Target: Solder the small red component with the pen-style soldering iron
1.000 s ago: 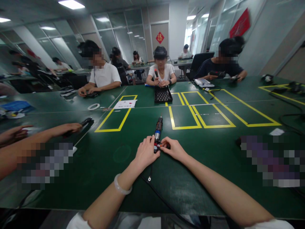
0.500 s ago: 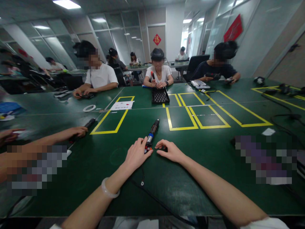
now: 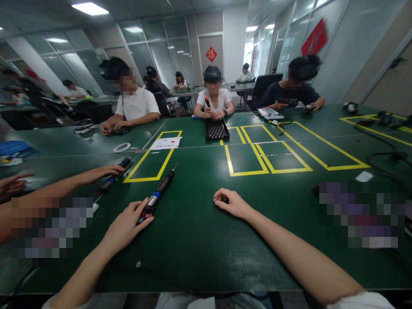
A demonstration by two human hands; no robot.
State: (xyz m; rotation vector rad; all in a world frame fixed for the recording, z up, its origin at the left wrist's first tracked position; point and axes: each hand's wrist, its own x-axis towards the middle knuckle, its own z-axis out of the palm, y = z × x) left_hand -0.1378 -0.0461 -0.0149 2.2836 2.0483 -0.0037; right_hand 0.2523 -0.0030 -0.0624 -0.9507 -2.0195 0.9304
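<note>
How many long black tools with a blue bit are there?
2. One tool is in the left hand; another tool is under a neighbour's hand, further left. More may be hidden.

L hand (image 3: 124,225) hides pt. tool (image 3: 157,193) | sheet (image 3: 165,143) txt too sm. | blue item (image 3: 14,148) cut L edge

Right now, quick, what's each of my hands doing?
Left hand: closed around the rear end of the black tool.
Right hand: partly open, fingers loosely curled, with nothing visible in it.
</note>
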